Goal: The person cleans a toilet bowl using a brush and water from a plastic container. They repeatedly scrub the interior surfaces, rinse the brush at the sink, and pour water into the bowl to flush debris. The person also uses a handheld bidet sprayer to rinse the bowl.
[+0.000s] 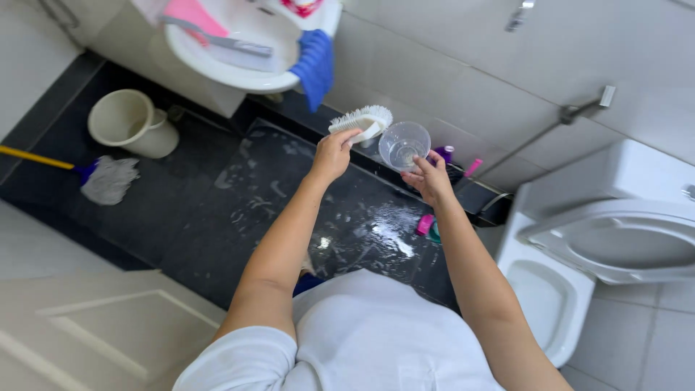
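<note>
My left hand [333, 153] grips the handle of a white scrub brush [362, 119], bristles turned up and away. My right hand [428, 177] holds a clear plastic cup [403, 144] by its lower edge, its mouth tilted toward the brush. Brush and cup sit close together, almost touching, above the wet dark floor [239, 195]. Both forearms reach forward from my white shirt.
A white sink [239, 72] with a blue cloth [313, 65] over its rim hangs ahead. A cream bucket [132, 123] and a mop [108, 179] with a yellow handle stand at left. An open white toilet [579, 261] is at right. Small bottles [427, 224] lie near the wall.
</note>
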